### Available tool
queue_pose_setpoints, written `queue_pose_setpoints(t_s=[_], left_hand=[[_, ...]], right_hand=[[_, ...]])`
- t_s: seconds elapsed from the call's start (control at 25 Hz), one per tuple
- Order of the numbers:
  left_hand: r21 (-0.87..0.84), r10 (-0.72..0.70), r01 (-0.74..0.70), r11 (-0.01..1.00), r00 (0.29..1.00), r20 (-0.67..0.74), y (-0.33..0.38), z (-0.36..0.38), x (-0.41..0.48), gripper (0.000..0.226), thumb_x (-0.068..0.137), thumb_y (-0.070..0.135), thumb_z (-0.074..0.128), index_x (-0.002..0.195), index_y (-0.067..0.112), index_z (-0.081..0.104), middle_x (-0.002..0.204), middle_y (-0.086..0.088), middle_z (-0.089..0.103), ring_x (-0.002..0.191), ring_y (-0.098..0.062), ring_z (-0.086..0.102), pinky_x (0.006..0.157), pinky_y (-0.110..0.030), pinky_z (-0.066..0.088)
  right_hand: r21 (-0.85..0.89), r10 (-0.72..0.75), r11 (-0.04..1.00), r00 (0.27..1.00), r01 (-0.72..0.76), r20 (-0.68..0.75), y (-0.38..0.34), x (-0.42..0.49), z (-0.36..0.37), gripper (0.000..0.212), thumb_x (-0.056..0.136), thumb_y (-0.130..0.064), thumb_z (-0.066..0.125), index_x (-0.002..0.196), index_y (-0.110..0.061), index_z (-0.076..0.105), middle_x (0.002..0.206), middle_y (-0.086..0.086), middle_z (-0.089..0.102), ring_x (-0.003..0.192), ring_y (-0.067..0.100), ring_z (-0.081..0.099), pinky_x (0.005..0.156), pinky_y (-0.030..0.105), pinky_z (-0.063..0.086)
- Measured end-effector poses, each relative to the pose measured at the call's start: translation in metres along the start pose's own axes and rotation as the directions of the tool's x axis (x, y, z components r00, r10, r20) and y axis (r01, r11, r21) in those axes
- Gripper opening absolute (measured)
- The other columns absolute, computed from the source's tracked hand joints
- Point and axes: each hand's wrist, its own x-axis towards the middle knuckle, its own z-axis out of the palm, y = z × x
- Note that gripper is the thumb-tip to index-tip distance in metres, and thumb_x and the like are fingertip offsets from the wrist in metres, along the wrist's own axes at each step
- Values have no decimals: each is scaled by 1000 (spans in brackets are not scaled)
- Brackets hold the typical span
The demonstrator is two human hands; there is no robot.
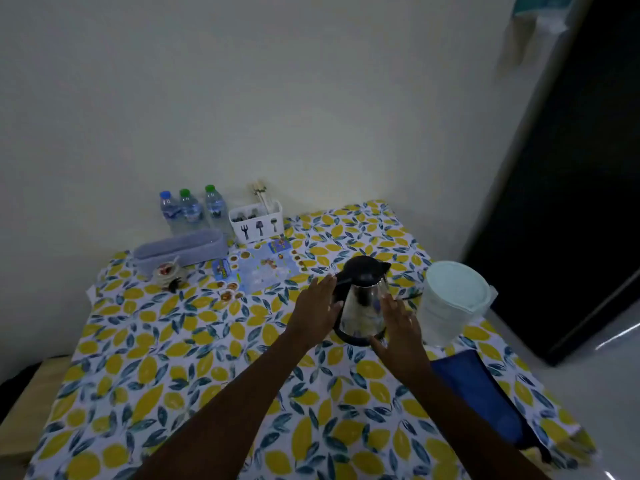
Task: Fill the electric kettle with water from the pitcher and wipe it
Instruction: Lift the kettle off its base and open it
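**Hands flank the kettle, pitcher waiting at right**

On the far left of the worktop (145, 358) we see three water bottles (191, 211), a grey tray (180, 247) and a white cutlery holder (256, 221) against the wall. Our left hand (317, 306) is spread flat beside the handle of the electric kettle (362, 299); our right hand (401, 327) is likewise spread, fingers near its steel wall. Neither grips anything. The kettle stands upright right of centre, lid closed. We judge it light while empty, its polished body slippery, so the black handle is the place to hold. Just right stands the pitcher (450, 303), lidded, translucent plastic, probably heavy if full. A blue cloth (478, 393) lies near it. The lemon-print covering looks soft and may shift. The room is dim, with a pale wall and dark doorway.
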Motion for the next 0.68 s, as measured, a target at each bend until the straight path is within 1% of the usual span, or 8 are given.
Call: queue_pose_setpoints(t_s=[0.04, 0.12, 0.2, 0.32, 0.4, 0.52, 0.6, 0.68], left_hand=[[-22, -27, 27, 999, 1000, -11, 3, 7, 8, 59, 101, 32, 43, 149, 8, 19, 159, -13, 20, 147, -32, 13, 119, -45, 17], [-69, -91, 88, 994, 995, -34, 6, 14, 20, 60, 99, 31, 46, 148, 6, 22, 157, -15, 26, 145, -32, 20, 118, -46, 22], [-136, -144, 138, 981, 989, -39, 8, 21, 31, 60, 98, 31, 49, 147, 6, 26, 152, -16, 34, 140, -30, 31, 114, -46, 30], [-288, -221, 191, 938, 973, -73, 11, 30, 47, 50, 96, 31, 55, 138, 8, 39, 136, -13, 49, 123, -28, 47, 101, -41, 42], [-388, -279, 228, 893, 957, -79, 8, 33, 55, 36, 95, 27, 58, 127, 11, 49, 122, -11, 55, 111, -27, 54, 93, -40, 46], [-476, -356, 286, 832, 933, -62, 5, 31, 62, 30, 93, 23, 62, 120, 14, 53, 116, -8, 54, 104, -23, 54, 90, -39, 47], [-492, -373, 301, 817, 926, -52, 5, 30, 62, 31, 91, 24, 64, 119, 15, 54, 114, -6, 54, 103, -22, 55, 87, -36, 46], [-503, -384, 311, 806, 922, -45, 4, 31, 61, 34, 90, 28, 65, 119, 15, 54, 114, -6, 56, 103, -20, 55, 86, -34, 46]], right_hand=[[25, 14, 1000, 1000, -14, 5, 6, 4, 5, 86, 89, -46, 56, 149, -24, -2, 161, 8, 9, 148, 27, 5, 115, 53, 18], [52, 49, 997, 998, -51, 38, 16, 14, 14, 91, 89, -48, 56, 149, -25, -9, 161, 4, -2, 147, 23, -4, 117, 53, 17], [86, 40, 995, 998, -43, 43, 22, 26, 24, 98, 87, -47, 60, 148, -27, -14, 159, 1, -8, 147, 21, -8, 117, 54, 18], [197, 71, 977, 996, -79, 44, 33, 49, 35, 107, 83, -51, 64, 148, -27, -17, 159, 0, -7, 148, 22, -4, 118, 51, 16], [282, 81, 955, 996, -88, 37, 33, 60, 44, 110, 80, -48, 69, 150, -23, -12, 162, 6, 0, 149, 23, 2, 117, 51, 22], [362, 91, 929, 996, -80, -15, 34, 72, 54, 111, 77, -41, 73, 152, -18, -4, 161, 15, 7, 149, 24, 4, 113, 53, 32], [358, 105, 929, 994, -89, -26, 35, 73, 58, 114, 76, -41, 75, 152, -20, -7, 161, 14, 6, 149, 24, 2, 110, 56, 35], [366, 113, 925, 994, -99, -16, 36, 73, 63, 116, 75, -41, 76, 152, -22, -9, 162, 10, 1, 149, 23, -1, 111, 56, 34]])
